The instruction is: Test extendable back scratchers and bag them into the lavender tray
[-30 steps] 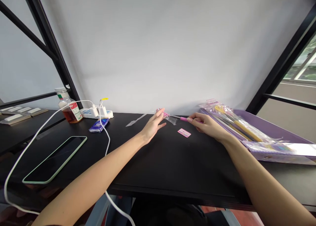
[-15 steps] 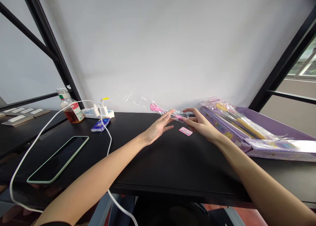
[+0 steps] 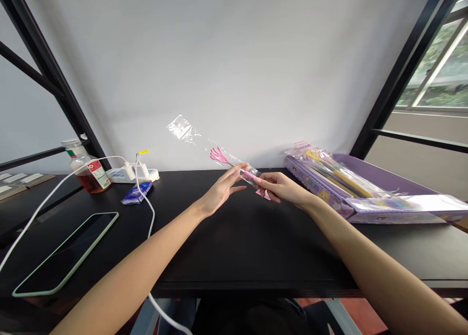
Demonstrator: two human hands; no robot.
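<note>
Above the black table (image 3: 234,237) both my hands hold a long clear plastic sleeve (image 3: 190,135) with a pink hand-shaped stick (image 3: 221,157) inside it. My right hand (image 3: 280,188) pinches the sleeve's lower end. My left hand (image 3: 219,191) touches the sleeve just beside it, fingers stretched along it. The sleeve slants up to the left, its far end off the table. A small pink card (image 3: 263,194) peeks out under my right hand.
A purple tray (image 3: 387,181) of packaged sticks lies at the right. At the left are a phone (image 3: 66,254), a white cable (image 3: 146,206), a power strip (image 3: 127,171), a blue packet (image 3: 136,192) and a bottle (image 3: 86,167). Black frame bars stand at both sides.
The sleeve with the pink stick has been lifted off the table and now slants up to the left. Both hands came closer together and a little nearer to me.
</note>
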